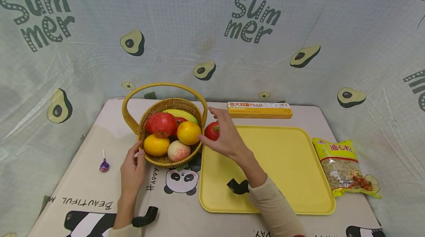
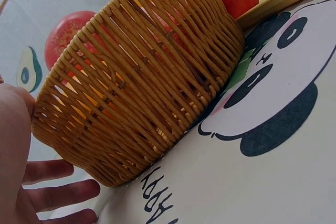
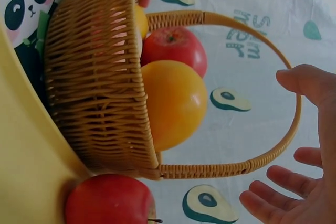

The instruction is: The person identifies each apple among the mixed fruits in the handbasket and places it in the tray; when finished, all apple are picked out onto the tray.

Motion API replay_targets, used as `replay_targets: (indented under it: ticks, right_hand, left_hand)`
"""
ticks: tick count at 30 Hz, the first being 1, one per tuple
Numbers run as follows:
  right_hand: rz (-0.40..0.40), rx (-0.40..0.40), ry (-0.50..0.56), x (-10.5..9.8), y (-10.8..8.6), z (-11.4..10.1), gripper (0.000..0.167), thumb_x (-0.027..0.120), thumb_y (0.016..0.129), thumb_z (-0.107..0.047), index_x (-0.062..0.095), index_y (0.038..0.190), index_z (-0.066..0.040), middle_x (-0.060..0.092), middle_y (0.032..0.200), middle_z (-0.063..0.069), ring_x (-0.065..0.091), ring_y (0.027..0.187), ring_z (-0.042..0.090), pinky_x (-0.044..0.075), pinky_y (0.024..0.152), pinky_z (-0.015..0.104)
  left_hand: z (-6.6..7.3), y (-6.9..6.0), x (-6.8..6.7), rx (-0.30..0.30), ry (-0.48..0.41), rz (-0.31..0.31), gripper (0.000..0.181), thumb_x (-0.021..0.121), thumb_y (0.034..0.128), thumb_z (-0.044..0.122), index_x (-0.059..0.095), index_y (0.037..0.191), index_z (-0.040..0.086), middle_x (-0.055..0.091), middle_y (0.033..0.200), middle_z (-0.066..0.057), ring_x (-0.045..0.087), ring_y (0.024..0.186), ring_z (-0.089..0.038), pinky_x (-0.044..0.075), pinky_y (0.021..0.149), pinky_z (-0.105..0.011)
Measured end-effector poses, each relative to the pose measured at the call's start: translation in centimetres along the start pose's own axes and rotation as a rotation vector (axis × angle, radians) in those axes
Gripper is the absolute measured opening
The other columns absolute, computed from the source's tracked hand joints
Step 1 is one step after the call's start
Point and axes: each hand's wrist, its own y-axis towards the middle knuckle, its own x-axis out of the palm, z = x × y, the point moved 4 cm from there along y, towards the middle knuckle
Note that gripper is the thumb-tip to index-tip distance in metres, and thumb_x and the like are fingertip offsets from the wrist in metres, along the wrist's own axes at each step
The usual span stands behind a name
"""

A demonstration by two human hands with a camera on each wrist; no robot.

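Observation:
A wicker basket (image 1: 166, 164) with a tall arched handle (image 1: 162, 83) holds several fruits: a pomegranate (image 1: 164, 124), yellow-orange fruits (image 1: 189, 133), a peach (image 1: 179, 151), a banana (image 1: 182, 114) and a partly hidden red fruit. My left hand (image 1: 132, 172) grips the basket's left rim, with other fingers spread low beside the wicker wall in the left wrist view. To the basket's right, my right hand (image 1: 225, 135) hovers with thumb and fingers apart, holding nothing. Behind that hand is a red apple (image 3: 110, 200), outside the basket at the tray's edge.
A yellow tray (image 1: 282, 170) lies right of the basket. A pasta box (image 1: 259, 110) stands at the back, and a bag of macaroni (image 1: 343, 168) lies beyond the tray's right edge. At left is a lollipop (image 1: 104, 164). Printed sheeting walls off the table's back and sides.

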Motion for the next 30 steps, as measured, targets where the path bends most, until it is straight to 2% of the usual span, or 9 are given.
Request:
replay_targets:
  ticks: [9, 16, 21, 25, 30]
  right_hand:
    - [-0.054, -0.076, -0.008, 0.8, 1.0, -1.4, 0.083, 0.078, 0.082, -0.037, 0.039, 0.148, -0.007, 0.050, 0.139, 0.015, 0.051, 0.123, 0.030, 0.049, 0.106, 0.043]
    - [-0.097, -0.115, -0.030, 1.5, 2.0, -2.2, 0.084, 0.077, 0.083, -0.040, 0.037, 0.150, -0.009, 0.050, 0.140, 0.010, 0.052, 0.118, 0.021, 0.052, 0.102, 0.036]
    - [-0.123, -0.140, -0.046, 2.5, 2.9, -2.5, 0.085, 0.076, 0.083, -0.042, 0.037, 0.151, -0.010, 0.049, 0.143, 0.010, 0.052, 0.126, 0.023, 0.048, 0.109, 0.038]
    - [-0.160, -0.120, -0.045, 3.2, 3.5, -2.7, 0.085, 0.074, 0.084, -0.043, 0.036, 0.152, -0.012, 0.047, 0.146, 0.009, 0.052, 0.128, 0.024, 0.048, 0.108, 0.039]
    - [-0.215, -0.044, -0.025, 4.0, 4.2, -2.8, 0.085, 0.072, 0.085, -0.048, 0.034, 0.154, -0.015, 0.044, 0.150, 0.008, 0.050, 0.130, 0.023, 0.048, 0.109, 0.044]
  left_hand:
    - [0.0, 0.0, 0.0, -0.006, -0.008, 0.002, 0.044, 0.040, 0.1077, 0.032, 0.048, 0.148, 0.016, 0.053, 0.150, -0.009, 0.058, 0.126, -0.028, 0.032, 0.086, 0.003]
    - [0.0, 0.0, 0.0, -0.001, -0.009, 0.004, 0.044, 0.040, 0.1077, 0.031, 0.048, 0.148, 0.016, 0.053, 0.150, -0.009, 0.057, 0.127, -0.028, 0.032, 0.087, 0.003]
    - [0.1, 0.0, 0.0, 0.005, -0.013, 0.010, 0.044, 0.040, 0.1078, 0.030, 0.049, 0.148, 0.014, 0.054, 0.149, -0.010, 0.058, 0.125, -0.028, 0.032, 0.087, 0.003]
    - [0.2, 0.0, 0.0, 0.005, -0.008, 0.014, 0.044, 0.039, 0.1079, 0.030, 0.049, 0.148, 0.013, 0.054, 0.149, -0.012, 0.058, 0.124, -0.029, 0.032, 0.086, 0.003]
    - [0.2, -0.1, 0.0, 0.007, -0.010, 0.015, 0.044, 0.039, 0.1078, 0.030, 0.048, 0.148, 0.013, 0.054, 0.148, -0.012, 0.059, 0.122, -0.030, 0.032, 0.086, 0.003]
